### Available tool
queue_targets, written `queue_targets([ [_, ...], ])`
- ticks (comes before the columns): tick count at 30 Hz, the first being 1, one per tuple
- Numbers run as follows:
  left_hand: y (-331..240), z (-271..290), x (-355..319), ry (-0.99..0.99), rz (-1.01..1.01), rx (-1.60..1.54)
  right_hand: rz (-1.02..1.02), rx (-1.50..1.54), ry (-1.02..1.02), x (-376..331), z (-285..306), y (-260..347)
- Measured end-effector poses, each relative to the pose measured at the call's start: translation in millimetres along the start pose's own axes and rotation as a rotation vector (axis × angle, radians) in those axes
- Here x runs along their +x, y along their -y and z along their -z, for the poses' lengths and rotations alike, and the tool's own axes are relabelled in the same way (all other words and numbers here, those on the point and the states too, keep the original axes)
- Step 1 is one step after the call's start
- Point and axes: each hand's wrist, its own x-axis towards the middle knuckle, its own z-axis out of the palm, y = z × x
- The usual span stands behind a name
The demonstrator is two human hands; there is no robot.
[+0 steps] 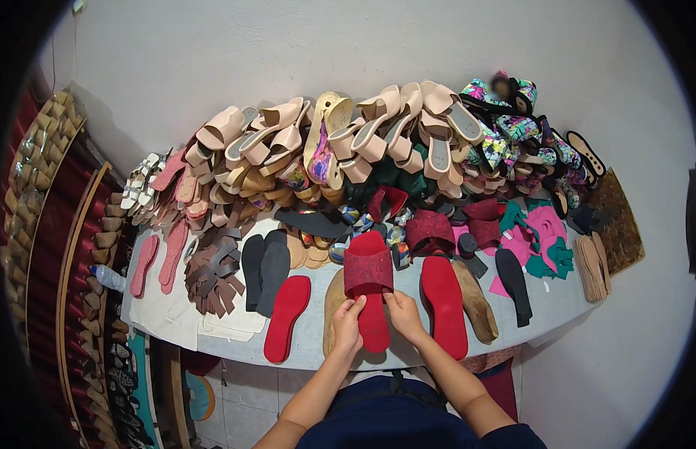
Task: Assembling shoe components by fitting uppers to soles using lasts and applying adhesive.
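A red slide sandal [369, 273] with a wide dark-red patterned strap is held upright before me, its toe pointing away. My left hand [349, 323] grips its left edge just below the strap, fingers closed on it. On the opposite edge, my right hand [405, 313] pinches it with thumb and fingers. Left of it lies a flat red sole [288, 319] on the table, and to the right a second red sole [443, 307]. A wooden shoe last [475, 301] rests beside that sole; another tan last [333, 310] is partly hidden behind my left hand.
Finished pale pink sandals [378, 123] pile up at the back, with floral sandals [505, 142] to the right. Black soles [267, 273], brown strips [215, 271] and pink-and-green scraps [541, 238] lie around on the white table [235, 346]. Shelves of lasts [34, 165] stand at left.
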Motion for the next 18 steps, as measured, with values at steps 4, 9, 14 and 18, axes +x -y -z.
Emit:
queue_targets([
  [4,-6,-4,-3,0.017,0.044,0.0,0.129,-0.438,0.117,3,19,12],
  [9,3,-4,0,0.026,0.087,0.009,0.015,-0.032,0.244,3,17,0],
  [14,7,0,1,0.045,0.038,0.012,-0.003,-0.008,0.215,1,11,20],
  [18,19,-2,2,0.081,-0.026,0.015,-0.041,0.089,-0.078,3,-2,-11],
])
